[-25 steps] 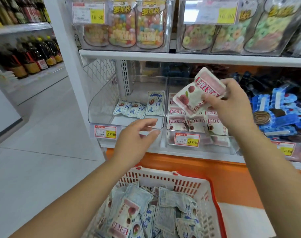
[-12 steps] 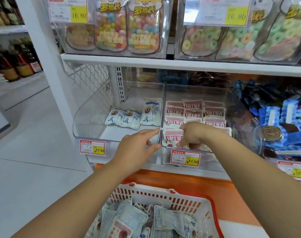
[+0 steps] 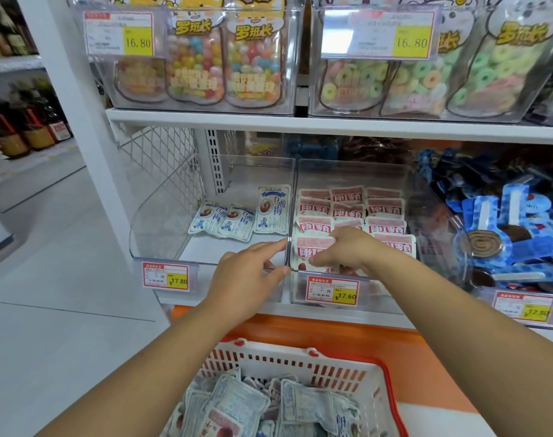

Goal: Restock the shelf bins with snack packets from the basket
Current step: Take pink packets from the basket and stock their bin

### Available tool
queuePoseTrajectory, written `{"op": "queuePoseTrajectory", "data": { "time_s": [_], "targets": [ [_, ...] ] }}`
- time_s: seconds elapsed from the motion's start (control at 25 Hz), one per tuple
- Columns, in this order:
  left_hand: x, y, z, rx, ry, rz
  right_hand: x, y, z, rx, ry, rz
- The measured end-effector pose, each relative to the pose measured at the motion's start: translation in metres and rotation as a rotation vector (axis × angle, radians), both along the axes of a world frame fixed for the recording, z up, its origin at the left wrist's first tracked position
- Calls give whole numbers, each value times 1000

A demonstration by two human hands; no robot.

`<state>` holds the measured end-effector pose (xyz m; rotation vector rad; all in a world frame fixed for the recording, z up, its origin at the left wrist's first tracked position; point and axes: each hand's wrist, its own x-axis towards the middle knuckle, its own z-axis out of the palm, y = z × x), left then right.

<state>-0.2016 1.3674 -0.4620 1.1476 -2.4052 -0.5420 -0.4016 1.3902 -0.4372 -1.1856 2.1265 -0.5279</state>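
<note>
A white basket with a red rim [image 3: 300,364] sits below the shelf, filled with several white-blue and pink snack packets [image 3: 237,402]. On the lower shelf, the clear left bin [image 3: 161,234] holds three white-blue packets [image 3: 237,219]. In the clear right bin [image 3: 426,234] lie rows of pink packets [image 3: 382,209]. My right hand [image 3: 347,250] is inside the right bin, its fingers curled on a pink packet [image 3: 310,250] in the front row. My left hand [image 3: 250,272] has straight fingers at the front of the divider between the two bins.
Yellow price tags [image 3: 332,290] hang on the bin fronts. Upper-shelf bins [image 3: 206,58] hold bags of coloured candy. A bin of blue packs [image 3: 505,222] is to the right. Bottles [image 3: 26,127] stand on a shelf far left. An orange panel [image 3: 426,357] runs under the shelf.
My right hand brought the pink packet down from the air into the front of the right bin. My left hand reached forward to the bins' divider.
</note>
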Motion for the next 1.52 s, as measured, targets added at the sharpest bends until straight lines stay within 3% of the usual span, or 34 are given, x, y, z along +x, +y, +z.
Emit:
{"op": "queuePoseTrajectory", "data": {
  "time_s": [0.24,0.52,0.64,0.84,1.08,1.32,1.52],
  "targets": [
    [0,-2,-5,-18,-8,-6,1,-14,9,175,16,63],
    [1,-4,-5,-28,-6,-12,-15,-11,4,123,-90,105],
    [1,-4,-5,-26,1,-7,-16,-15,6,36,-319,-10],
    [0,-3,-5,-22,5,-9,-6,-27,-6,3,-335,-161],
    [1,-4,-7,-29,-4,-3,-12,-24,-4,-96,-568,-364],
    [1,-5,-8,-49,-12,-2,-6,-23,-4,-214,-393,-409],
    [0,-5,-8,-49,-7,-11,3,-15,20,-60,76,-52]
  ]
}}
